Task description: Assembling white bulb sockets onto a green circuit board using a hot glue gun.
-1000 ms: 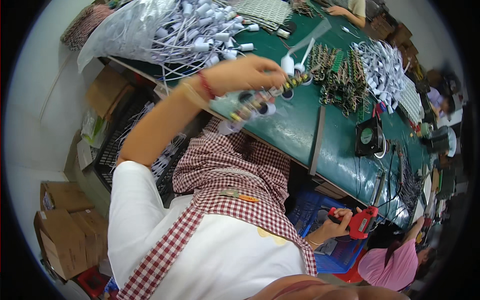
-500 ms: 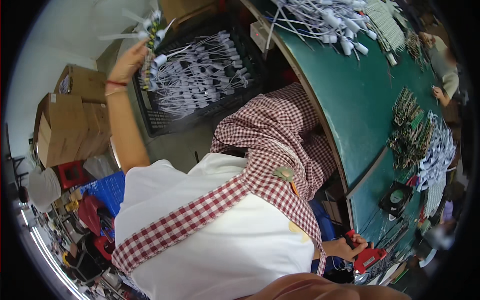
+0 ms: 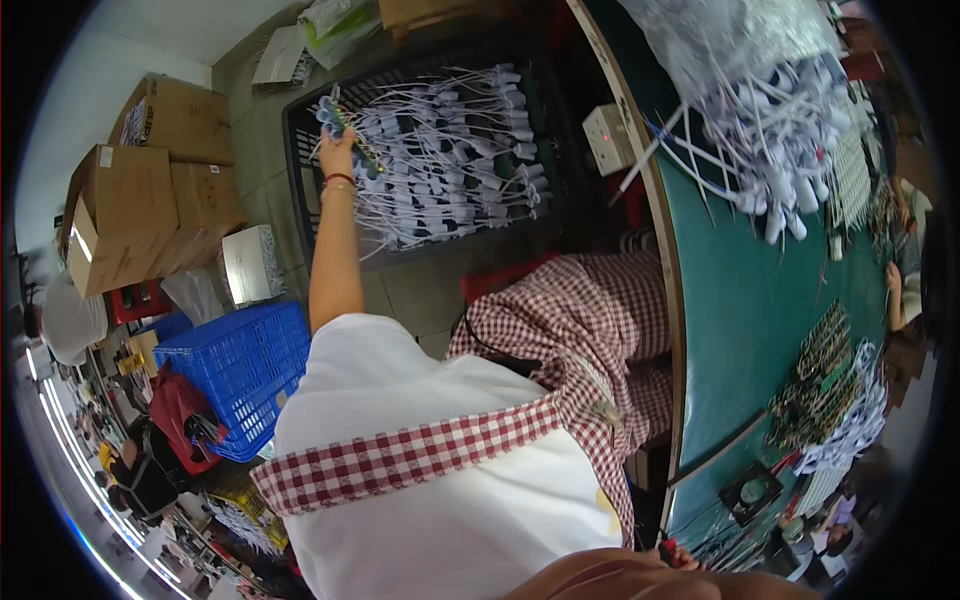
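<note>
My left hand (image 3: 337, 157) reaches out over a black plastic crate (image 3: 292, 150) and is closed on a narrow circuit board strip (image 3: 371, 160) with bluish-white cylindrical parts at its far end. Below it, the crate holds rows of white cylindrical parts with white cables (image 3: 430, 150), lying on their sides. At the lower right, my right hand (image 3: 686, 560) is beside the bench edge, its fingers curled on a red hand tool (image 3: 667, 547). Most of that tool is hidden now by my body and the picture's rim.
On the green bench (image 3: 735, 290) are a heap of white cabled parts (image 3: 790, 130) under clear plastic, stacked circuit boards (image 3: 815, 375) and a small black fan (image 3: 750, 493). A blue crate (image 3: 240, 365) and cardboard boxes (image 3: 130, 210) stand left. Another person (image 3: 905, 270) works across the bench.
My left hand has brought the circuit board strip rightward and lower, over the black crate's left side. The view has shifted, and my right hand with the red tool is now mostly out of sight.
</note>
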`<action>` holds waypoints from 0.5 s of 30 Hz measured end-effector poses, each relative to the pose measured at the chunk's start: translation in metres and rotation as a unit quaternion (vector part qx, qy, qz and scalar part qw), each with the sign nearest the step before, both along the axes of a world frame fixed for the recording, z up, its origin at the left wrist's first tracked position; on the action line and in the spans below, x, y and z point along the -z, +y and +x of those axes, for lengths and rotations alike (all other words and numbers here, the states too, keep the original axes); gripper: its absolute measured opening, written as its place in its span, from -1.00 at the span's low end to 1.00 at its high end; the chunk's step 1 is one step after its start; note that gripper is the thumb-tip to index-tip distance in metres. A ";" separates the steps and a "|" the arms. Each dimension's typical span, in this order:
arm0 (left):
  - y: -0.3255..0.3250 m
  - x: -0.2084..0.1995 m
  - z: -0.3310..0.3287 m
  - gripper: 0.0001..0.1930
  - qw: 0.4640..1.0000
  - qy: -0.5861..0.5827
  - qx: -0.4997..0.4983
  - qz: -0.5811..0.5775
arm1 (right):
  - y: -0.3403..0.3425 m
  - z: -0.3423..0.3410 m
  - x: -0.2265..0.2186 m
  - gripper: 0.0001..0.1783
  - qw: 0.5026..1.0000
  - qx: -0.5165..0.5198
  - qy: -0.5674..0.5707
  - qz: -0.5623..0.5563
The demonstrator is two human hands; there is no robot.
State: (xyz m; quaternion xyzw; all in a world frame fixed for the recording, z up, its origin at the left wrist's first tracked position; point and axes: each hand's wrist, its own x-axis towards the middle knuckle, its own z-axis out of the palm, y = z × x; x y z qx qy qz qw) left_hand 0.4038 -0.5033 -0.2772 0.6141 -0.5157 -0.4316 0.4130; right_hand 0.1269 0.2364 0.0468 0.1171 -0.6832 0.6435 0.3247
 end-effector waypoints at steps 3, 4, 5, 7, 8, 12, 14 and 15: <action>-0.024 -0.046 0.027 -0.07 0.956 -0.286 -0.033 -0.060 | -0.027 -0.043 -0.007 -0.57 0.999 -0.038 -0.006 0.007; -0.026 -0.051 0.017 -0.07 0.955 -0.287 -0.038 -0.060 | -0.036 -0.058 -0.001 -0.57 0.999 -0.048 -0.006 0.008; -0.026 -0.053 -0.001 -0.09 0.940 -0.336 -0.044 -0.034 | -0.046 -0.073 0.005 -0.57 0.998 -0.056 -0.005 0.008; -0.030 -0.033 -0.034 -0.14 0.905 -0.423 -0.040 -0.013 | -0.065 -0.103 0.017 -0.57 0.997 -0.073 -0.005 0.007; -0.033 -0.007 -0.047 -0.17 0.886 -0.462 -0.029 -0.017 | -0.073 -0.118 0.023 -0.58 0.997 -0.083 -0.006 0.007; -0.036 0.087 -0.086 -0.24 0.858 -0.507 0.038 0.078 | -0.097 -0.155 0.024 -0.58 0.995 -0.101 -0.011 0.016; -0.039 0.124 -0.088 -0.23 0.853 -0.511 0.027 0.106 | -0.108 -0.181 0.028 -0.58 0.993 -0.112 -0.011 0.024; -0.037 0.129 -0.095 -0.22 0.848 -0.513 0.027 0.132 | -0.107 -0.187 0.020 -0.58 0.993 -0.109 -0.010 0.033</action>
